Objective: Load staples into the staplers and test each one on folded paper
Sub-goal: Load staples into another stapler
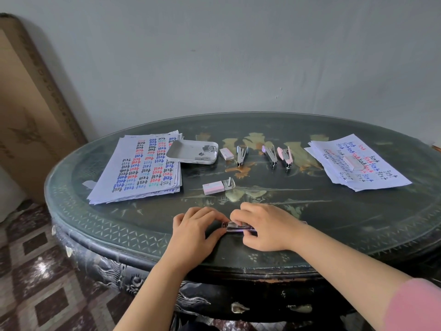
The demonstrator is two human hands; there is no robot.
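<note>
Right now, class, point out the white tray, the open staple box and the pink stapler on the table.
white tray (185,151): head view, bare floor of the tray.
open staple box (213,188): head view, its pastel sleeve.
pink stapler (286,156): head view, middle of its body.

Table (133,225) dark green-black, gold painted motifs, lattice border. Paper stack (138,170) white, red, blue, black writing in rows. Tray (183,152) white. Pink stapler (285,156), lilac stapler (270,156), silver stapler (238,227). Staple box (213,188) pink and pale blue. Floor (47,304) brown-cream diamond tiles.
</note>
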